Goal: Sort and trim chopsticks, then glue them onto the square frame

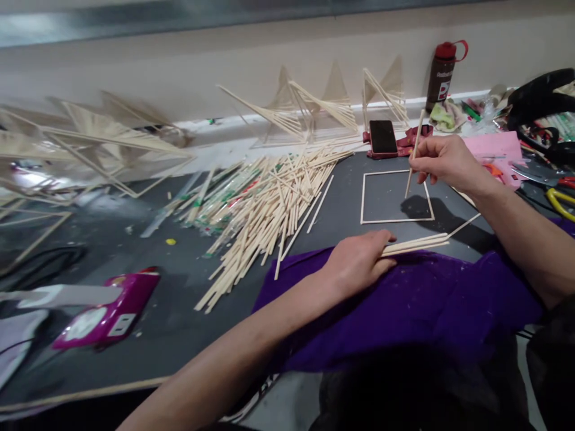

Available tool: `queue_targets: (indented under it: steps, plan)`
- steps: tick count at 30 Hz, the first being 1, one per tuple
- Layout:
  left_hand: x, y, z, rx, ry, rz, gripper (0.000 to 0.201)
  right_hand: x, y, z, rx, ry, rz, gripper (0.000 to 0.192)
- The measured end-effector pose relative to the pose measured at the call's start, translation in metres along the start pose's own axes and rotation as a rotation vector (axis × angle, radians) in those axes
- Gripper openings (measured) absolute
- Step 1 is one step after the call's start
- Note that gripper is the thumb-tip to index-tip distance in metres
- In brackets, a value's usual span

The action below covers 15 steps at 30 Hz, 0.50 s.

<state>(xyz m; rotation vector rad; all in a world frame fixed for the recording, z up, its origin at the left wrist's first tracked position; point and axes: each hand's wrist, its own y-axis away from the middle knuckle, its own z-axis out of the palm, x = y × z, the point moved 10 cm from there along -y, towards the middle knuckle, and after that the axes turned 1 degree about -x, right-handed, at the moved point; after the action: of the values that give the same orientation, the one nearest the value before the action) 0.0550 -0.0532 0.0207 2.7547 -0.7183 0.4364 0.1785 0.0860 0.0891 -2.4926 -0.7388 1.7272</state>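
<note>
Head view shows my right hand (444,161) pinching a single thin pale wooden stick (414,154), held nearly upright with its lower tip inside the square frame of pale sticks (395,221) lying flat on the dark grey table (179,311). My left hand (357,260) is closed over a small bundle of the same pale sticks (417,244), pressing it against the purple cloth (426,305). A loose heap of sticks (265,203) lies left of the frame; a black phone (383,136) sits behind it

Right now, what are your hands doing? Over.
Left hand grips stick bundle on purple cloth. Right hand holds one stick over square frame. Stick pile lies left.
</note>
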Motion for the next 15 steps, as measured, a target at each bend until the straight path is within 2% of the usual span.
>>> queue_targets:
  steps: [3, 8, 12, 15]
  plan:
    - [-0.006, 0.012, 0.017, -0.053, -0.045, 0.039, 0.029, -0.004, 0.0, -0.003, 0.015, 0.009, 0.002, 0.015]
    - [-0.009, 0.031, 0.021, 0.042, -0.119, 0.069, 0.035, -0.022, 0.001, -0.016, 0.054, 0.043, 0.025, 0.018]
    - [-0.002, 0.035, 0.009, 0.109, -0.174, 0.167, 0.042, -0.033, -0.001, -0.031, 0.091, 0.042, 0.015, 0.021]
    - [0.016, 0.036, -0.018, 0.209, -0.097, 0.264, 0.04, -0.044, 0.001, -0.047, 0.138, -0.012, -0.048, 0.022]
